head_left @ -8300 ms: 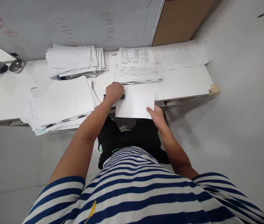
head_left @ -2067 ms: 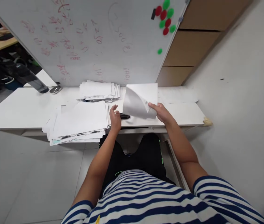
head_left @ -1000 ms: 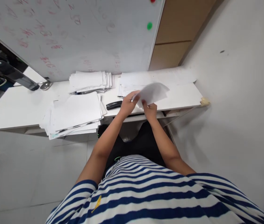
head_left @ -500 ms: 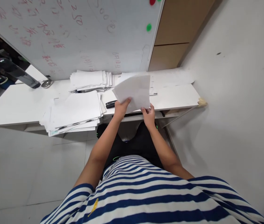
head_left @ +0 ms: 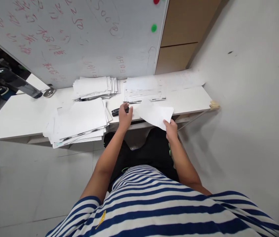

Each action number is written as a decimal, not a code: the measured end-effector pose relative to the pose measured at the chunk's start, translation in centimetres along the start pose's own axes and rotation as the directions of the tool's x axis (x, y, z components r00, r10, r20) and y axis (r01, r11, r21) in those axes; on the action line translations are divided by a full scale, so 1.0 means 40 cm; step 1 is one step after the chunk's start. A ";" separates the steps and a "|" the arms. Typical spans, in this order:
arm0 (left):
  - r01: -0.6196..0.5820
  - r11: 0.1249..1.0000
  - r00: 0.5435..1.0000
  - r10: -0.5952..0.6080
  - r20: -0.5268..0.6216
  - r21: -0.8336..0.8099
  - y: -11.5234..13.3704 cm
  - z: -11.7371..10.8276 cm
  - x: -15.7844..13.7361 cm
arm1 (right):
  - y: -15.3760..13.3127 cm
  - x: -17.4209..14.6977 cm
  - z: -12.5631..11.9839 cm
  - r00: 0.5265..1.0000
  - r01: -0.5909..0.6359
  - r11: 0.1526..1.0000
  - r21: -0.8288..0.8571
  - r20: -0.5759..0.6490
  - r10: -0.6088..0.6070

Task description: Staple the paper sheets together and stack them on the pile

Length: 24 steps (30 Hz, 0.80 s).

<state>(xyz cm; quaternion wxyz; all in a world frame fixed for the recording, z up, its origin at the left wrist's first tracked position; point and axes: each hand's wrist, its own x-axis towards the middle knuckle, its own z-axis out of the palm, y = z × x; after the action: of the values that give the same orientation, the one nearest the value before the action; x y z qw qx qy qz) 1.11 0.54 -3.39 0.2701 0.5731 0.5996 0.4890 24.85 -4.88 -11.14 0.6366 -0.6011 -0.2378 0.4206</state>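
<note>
My right hand (head_left: 171, 130) pinches the lower right corner of a white sheet of paper (head_left: 156, 113), which slants over the desk's front edge. My left hand (head_left: 125, 118) is off the paper, with thumb and fingers apart. It hovers at the right end of a black object that looks like a stapler (head_left: 116, 112); whether it touches is unclear. Behind the held sheet lies a stack of papers (head_left: 143, 84). To the left are a large pile of white paper (head_left: 82, 115) and a smaller pile (head_left: 91, 85) behind it.
The white desk (head_left: 18, 112) runs along a whiteboard (head_left: 92, 39) with red writing. A dark bottle (head_left: 15, 82) and a small round object (head_left: 49, 92) are at the left. Brown panels (head_left: 179, 36) and a grey wall (head_left: 243, 98) stand at the right.
My left hand has let go of the paper and moved slightly left to the black object. My right hand has moved right and down with the sheet, uncovering the stack behind.
</note>
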 end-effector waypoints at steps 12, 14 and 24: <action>-0.341 0.783 0.937 0.239 0.255 0.520 -0.176 -0.088 0.092 | -0.026 -0.029 -0.002 0.980 -0.039 0.998 0.041 0.195 0.030; -0.338 0.819 0.935 0.236 0.266 0.463 -0.169 -0.096 0.091 | -0.017 -0.032 0.006 0.977 -0.025 1.000 -0.008 0.210 0.026; -0.210 0.928 0.955 0.127 0.268 0.308 -0.135 -0.106 0.087 | -0.005 -0.050 0.035 0.960 -0.024 0.999 -0.047 0.276 0.036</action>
<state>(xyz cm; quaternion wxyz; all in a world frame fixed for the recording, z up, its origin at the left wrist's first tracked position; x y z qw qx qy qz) -5.61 3.42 -5.82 0.1975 0.7157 0.5841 0.3279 22.71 -5.73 -10.31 0.5775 -0.5535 -0.3244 0.5049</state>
